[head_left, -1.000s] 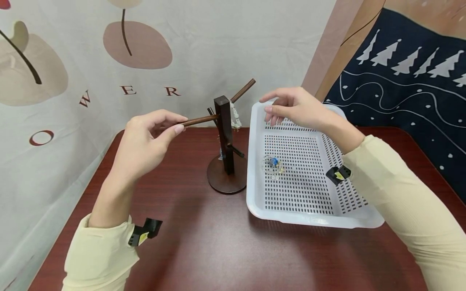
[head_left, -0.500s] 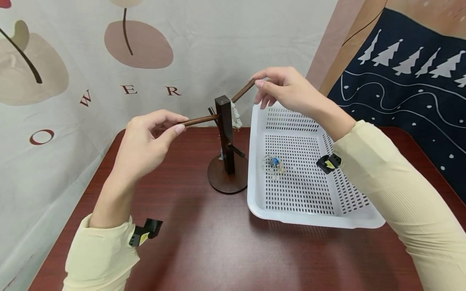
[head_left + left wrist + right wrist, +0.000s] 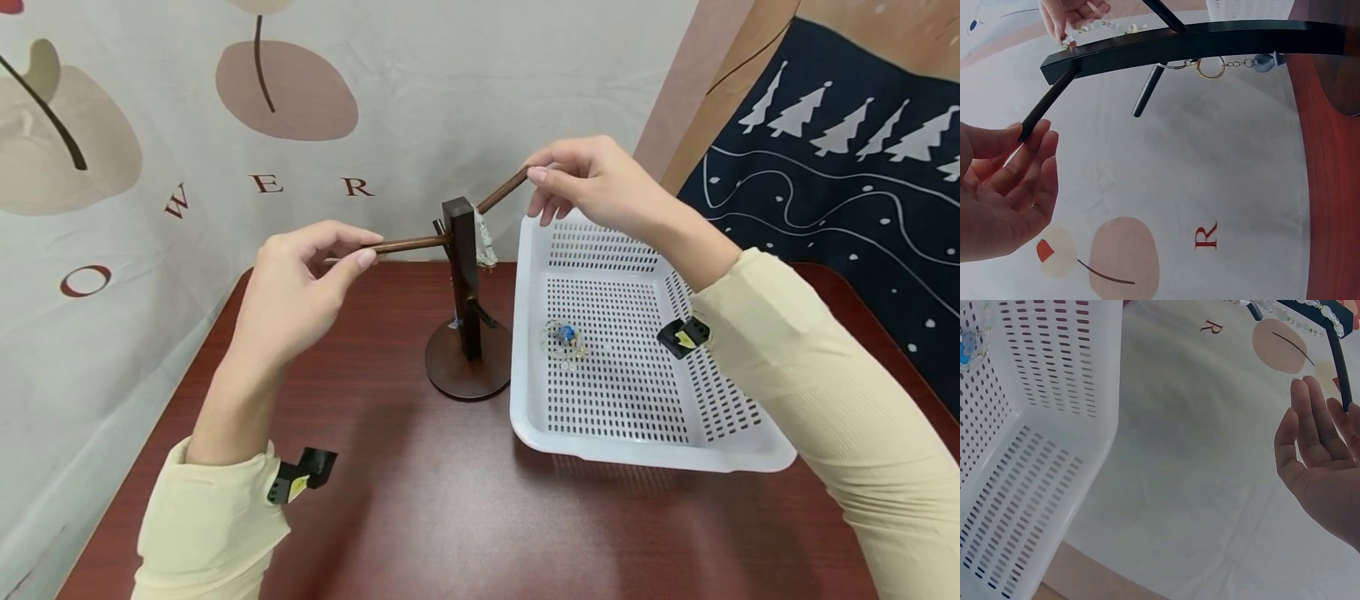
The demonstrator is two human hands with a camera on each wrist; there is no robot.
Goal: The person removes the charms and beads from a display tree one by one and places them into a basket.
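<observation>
A dark wooden jewelry stand with several pegs and a round base stands on the table, left of the basket. My left hand pinches the end of its left peg between thumb and fingers. With thumb and forefinger, my right hand pinches the tip of the upper right peg. A clear beaded bracelet hangs on that peg near the post. In the left wrist view, a chain with a gold ring and a blue-grey pendant hangs on another peg.
A white perforated plastic basket stands to the right of the stand. Clear beaded bracelets with a blue piece lie inside it. Behind the reddish-brown table hangs a printed cloth.
My right hand has risen leftward from over the basket and taken hold of the upper right peg. The stand has since turned slightly, its left peg now more level. My left hand keeps its pinch.
</observation>
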